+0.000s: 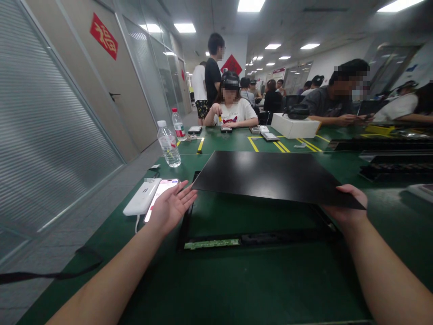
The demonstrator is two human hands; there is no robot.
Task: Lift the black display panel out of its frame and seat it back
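A thin, flat black panel (270, 176) is held slightly tilted above the table. My right hand (348, 207) grips its right edge, thumb on top and fingers underneath. At the panel's left corner, my left hand (174, 201) is open, palm up with fingers stretched out. Whether its fingertips touch the corner I cannot tell. Beneath the panel lies a black rectangular frame (287, 236), its far side mostly hidden by the panel. A green circuit board strip (212, 244) sits along the frame's near side.
Left of the frame are a phone (164, 187), a white power bank (140, 198) and two bottles, the nearer a clear water bottle (169, 145). Dark long bars (395, 167) lie at right. Across the green table (237, 289), a co-worker (233, 106) sits near a white box (294, 125).
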